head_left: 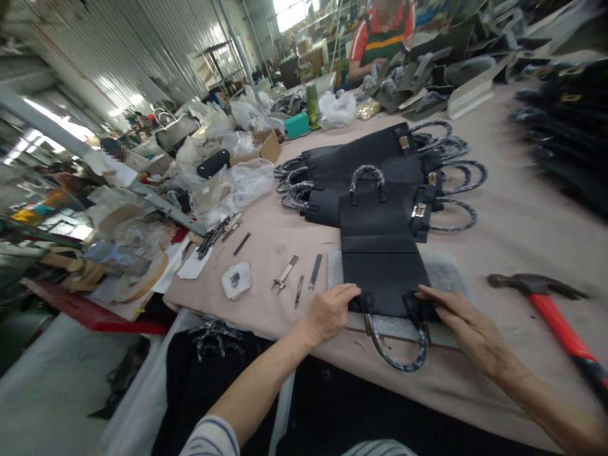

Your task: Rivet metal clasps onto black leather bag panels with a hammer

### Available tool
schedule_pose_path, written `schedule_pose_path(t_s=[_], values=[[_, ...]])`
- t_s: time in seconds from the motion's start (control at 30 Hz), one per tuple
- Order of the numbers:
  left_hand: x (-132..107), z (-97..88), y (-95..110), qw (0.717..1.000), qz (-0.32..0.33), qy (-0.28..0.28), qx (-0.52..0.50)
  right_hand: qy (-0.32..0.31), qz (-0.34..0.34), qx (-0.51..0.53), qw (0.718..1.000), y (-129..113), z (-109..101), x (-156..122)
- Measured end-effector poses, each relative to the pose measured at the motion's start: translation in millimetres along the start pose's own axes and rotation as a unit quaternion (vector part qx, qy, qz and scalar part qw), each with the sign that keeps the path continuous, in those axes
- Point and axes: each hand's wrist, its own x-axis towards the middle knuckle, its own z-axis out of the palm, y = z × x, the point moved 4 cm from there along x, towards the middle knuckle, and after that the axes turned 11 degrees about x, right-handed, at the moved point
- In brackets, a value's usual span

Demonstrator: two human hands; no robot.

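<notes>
Black bag panel (382,269) lies flat right in front of you on the cloth-topped desk (503,234), its far end over the pile of black bag pieces (361,147) at 12 o'clock. Long axis runs roughly 12 to 6, leaning slightly to 11 and 5. Near handle (399,366) points at you, 6 o'clock; far handle (367,172) points to 12. Your left hand (330,313) is nearly closed, fingertips holding the near corner at 7 o'clock. Your right hand (468,323) is loosely bent, fingers on the near corner at 5 o'clock.

Panel: smooth, matte, leather-like, roughly rectangular, straight crease across the middle. Handles: rounded loops in shiny, crinkled clear film. Under the panel, a pale, glossy, flat slab (449,278). Pile pieces carry shiny metal clasps (418,210) toward 1 o'clock. Hammer (553,304) near 3 o'clock: dark metal claw head, red-and-black handle. At 9 o'clock, a slim metal strip (315,272) and translucent white dish (236,280).
</notes>
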Motion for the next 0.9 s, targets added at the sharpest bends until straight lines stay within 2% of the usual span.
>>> schedule_pose_path(t_s=[0.07,0.1,0.17,0.23,0.33,0.53,0.67,0.77,0.9], values=[[0.7,-14.9,-21.8,0.989,-0.137,0.041,0.033,0.038,0.039,0.024,0.998,4.6,5.9,1.8],[1.4,-23.2,-34.8,0.975,-0.206,0.043,0.066,0.051,0.043,0.023,0.997,4.5,8.6,3.3],[4.4,-37.7,-60.3,0.938,-0.319,0.003,0.134,0.067,0.028,0.009,0.997,1.1,12.9,6.6],[10.2,-44.6,-79.9,0.910,-0.376,-0.072,0.159,0.073,0.009,-0.005,0.997,-3.0,15.6,8.9],[22.0,-41.1,-93.0,0.897,-0.382,-0.164,0.152,0.083,-0.011,-0.026,0.996,-8.8,16.2,9.9],[41.7,-27.1,-98.0,0.865,-0.403,-0.245,0.173,0.082,-0.024,-0.039,0.996,-20.5,16.1,10.5],[46.6,-26.3,-103.0,0.856,-0.403,-0.277,0.169,0.087,-0.030,-0.046,0.995,-25.6,15.5,11.4],[40.9,-24.7,-107.2,0.844,-0.433,-0.292,0.123,0.092,-0.035,-0.048,0.994,-29.2,14.4,11.6],[29.7,-23.0,-106.9,0.840,-0.480,-0.251,-0.016,0.094,-0.037,-0.055,0.993,-30.5,13.4,11.8]])
